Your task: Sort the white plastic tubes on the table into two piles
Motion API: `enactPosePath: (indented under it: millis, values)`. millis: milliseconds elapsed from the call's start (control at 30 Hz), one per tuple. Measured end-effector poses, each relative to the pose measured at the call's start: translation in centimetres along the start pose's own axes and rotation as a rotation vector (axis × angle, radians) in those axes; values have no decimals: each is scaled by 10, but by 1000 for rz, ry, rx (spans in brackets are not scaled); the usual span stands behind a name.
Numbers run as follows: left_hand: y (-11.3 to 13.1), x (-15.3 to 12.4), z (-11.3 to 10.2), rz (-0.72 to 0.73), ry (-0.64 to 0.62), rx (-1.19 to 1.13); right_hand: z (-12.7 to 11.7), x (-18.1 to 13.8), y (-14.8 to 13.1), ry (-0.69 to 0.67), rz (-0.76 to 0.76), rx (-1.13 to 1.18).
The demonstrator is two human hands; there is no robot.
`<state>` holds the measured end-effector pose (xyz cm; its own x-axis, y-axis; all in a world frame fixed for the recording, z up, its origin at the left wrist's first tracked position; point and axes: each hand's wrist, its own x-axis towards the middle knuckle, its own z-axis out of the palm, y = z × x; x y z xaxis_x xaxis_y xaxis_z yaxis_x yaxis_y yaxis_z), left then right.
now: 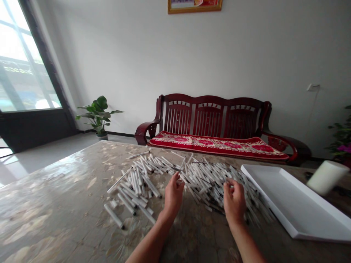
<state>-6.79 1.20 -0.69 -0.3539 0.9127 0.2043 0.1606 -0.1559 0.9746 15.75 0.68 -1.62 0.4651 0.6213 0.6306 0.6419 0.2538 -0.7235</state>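
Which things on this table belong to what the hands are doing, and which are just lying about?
In use: left hand, right hand, white tubes.

Just lying about: white tray, white cylinder, wooden bench, potted plant.

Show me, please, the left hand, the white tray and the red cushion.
Left hand (173, 193), head view, on its back.
White tray (290, 201), head view, on its inner floor.
Red cushion (216, 144), head view, on its front middle.
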Motion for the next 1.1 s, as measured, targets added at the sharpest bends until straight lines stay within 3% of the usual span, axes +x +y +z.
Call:
enactPosePath:
  millis: [67, 133, 267, 333, 433, 633, 867, 1000, 1100]
  values:
    - [7, 1, -12, 154, 9, 333, 2, -9, -13, -86, -157, 23]
    - [13, 3, -28, 212, 21, 644, 4, -21, -29, -259, -333, 39]
    - [14, 8, -53, 88, 60, 1065, 10, -46, -55, -660, -537, -23]
    - [12, 9, -60, 22, 19, 1180, 14, -54, -59, -722, -573, -77]
    - [12, 9, -63, -10, -87, 1256, 19, -58, -58, -708, -572, -166]
    - [20, 7, -57, 0, -261, 1244, 18, -49, -55, -660, -519, -284]
    - [22, 1, -50, 63, -276, 1084, 19, -49, -49, -590, -529, -272]
    - [16, 4, -47, 57, -135, 716, 19, -47, -44, -492, -542, -211]
    - [13, 6, -38, -50, 29, 146, 17, -44, -44, -467, -540, -123]
